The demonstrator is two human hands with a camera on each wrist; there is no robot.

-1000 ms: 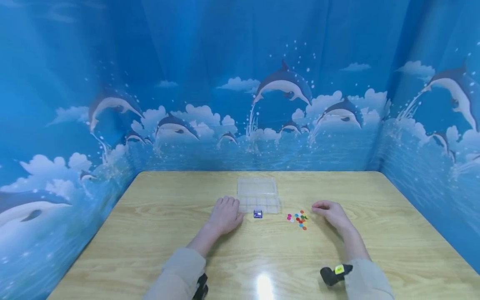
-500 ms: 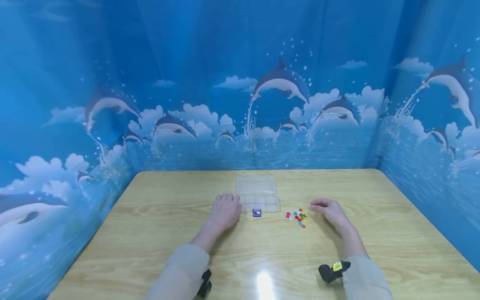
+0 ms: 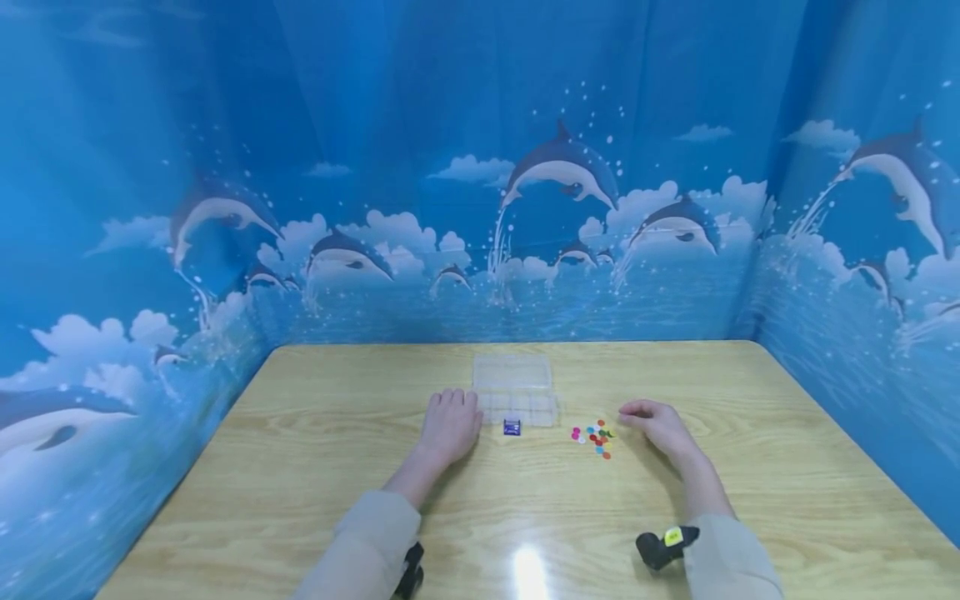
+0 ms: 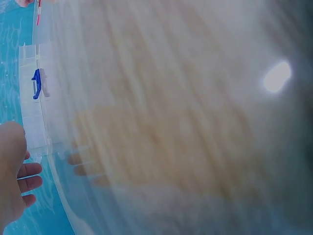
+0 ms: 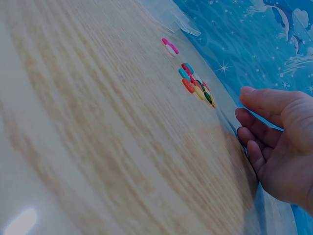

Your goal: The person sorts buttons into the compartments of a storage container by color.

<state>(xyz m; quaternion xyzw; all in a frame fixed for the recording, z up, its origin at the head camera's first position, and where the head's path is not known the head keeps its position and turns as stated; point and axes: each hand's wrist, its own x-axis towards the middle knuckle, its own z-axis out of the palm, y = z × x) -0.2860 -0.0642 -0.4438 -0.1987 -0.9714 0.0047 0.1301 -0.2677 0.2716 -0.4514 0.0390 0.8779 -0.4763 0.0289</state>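
Observation:
A clear plastic box (image 3: pixel 516 407) with compartments lies on the table, its lid (image 3: pixel 512 372) folded back. In front of the box stands a small blue-purple piece (image 3: pixel 512 427), which looks like an arched blue clip (image 4: pixel 36 84) in the left wrist view. My left hand (image 3: pixel 450 427) rests at the box's left end, fingers loosely extended. Right of the box lies a loose cluster of small round discs (image 3: pixel 598 438) in pink, red, orange, yellow, green, blue and white. My right hand (image 3: pixel 662 425) is just right of the discs, fingers loosely bent, with nothing seen between them.
The wooden table (image 3: pixel 337 467) reaches back to a blue curtain (image 3: pixel 420 167) printed with dolphins, which also hangs along both sides. A black wrist device (image 3: pixel 660 548) with a yellow label sits at the right sleeve. Light glares off the table's front.
My left thumb, spread out toward the blue piece before, is drawn in against the hand. My right hand stays nearly still beside the discs; the head view has shifted slightly.

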